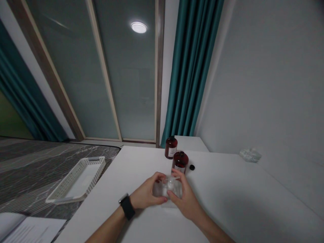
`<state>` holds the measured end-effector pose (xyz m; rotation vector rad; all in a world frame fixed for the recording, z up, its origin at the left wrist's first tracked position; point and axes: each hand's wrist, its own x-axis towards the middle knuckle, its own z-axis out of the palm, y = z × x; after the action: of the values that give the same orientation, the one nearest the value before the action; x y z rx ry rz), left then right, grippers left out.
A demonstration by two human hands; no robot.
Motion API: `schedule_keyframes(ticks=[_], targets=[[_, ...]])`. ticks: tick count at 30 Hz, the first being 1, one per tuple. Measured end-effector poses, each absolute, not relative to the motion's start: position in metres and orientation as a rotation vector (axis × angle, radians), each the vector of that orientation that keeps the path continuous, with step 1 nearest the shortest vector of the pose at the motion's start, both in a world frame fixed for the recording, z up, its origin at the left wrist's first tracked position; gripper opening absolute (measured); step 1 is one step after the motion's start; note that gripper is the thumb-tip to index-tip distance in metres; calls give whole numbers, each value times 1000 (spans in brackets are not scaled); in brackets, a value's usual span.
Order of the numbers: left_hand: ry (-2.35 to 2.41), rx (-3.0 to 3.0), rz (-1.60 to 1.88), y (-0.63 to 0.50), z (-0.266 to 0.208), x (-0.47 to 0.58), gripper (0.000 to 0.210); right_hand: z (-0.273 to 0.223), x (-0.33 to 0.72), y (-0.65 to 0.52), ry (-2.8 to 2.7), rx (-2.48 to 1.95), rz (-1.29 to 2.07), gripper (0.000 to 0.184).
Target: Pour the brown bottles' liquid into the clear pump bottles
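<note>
Between my two hands is a small clear container (164, 191) with something white in it, too blurred to name. My left hand (149, 192), with a dark watch on the wrist, curls its fingers and thumb round the container's left side. On the other side, my right hand (186, 197) grips the right part, its thumb across the front and its fingers over the far edge. Just beyond stands an uncapped dark red-brown bottle (181, 159) with a white label, partly hidden by my right fingers. A small black cap (192, 167) lies to its right.
Behind stands a second red-brown bottle (171, 148) with a black top. All this rests on a white table (141, 158). A clear crumpled packet (250, 155) lies by the wall. Left of the table are a white perforated basket (59, 184) and an open book (32, 229).
</note>
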<state>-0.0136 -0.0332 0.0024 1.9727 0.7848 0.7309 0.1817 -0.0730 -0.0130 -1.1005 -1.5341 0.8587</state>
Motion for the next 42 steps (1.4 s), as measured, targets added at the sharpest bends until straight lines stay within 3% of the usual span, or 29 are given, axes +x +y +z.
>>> schedule_keyframes(ticks=[4, 11, 18, 26, 42], targets=[[846, 1949, 693, -32, 0, -12, 64, -14, 181, -71, -1500, -1119, 765, 61], [858, 1991, 689, -32, -3, -11, 55, -11, 177, -74, -1542, -976, 908, 63], [851, 1981, 682, -34, 1, -11, 54, -9, 178, -75, -1398, -965, 870, 44], [897, 1998, 663, -36, 6, -10, 49, -4, 191, -75, -1413, -964, 654, 43], [880, 2029, 653, -35, 5, -12, 48, 0, 191, -67, -1135, -1051, 692, 47]])
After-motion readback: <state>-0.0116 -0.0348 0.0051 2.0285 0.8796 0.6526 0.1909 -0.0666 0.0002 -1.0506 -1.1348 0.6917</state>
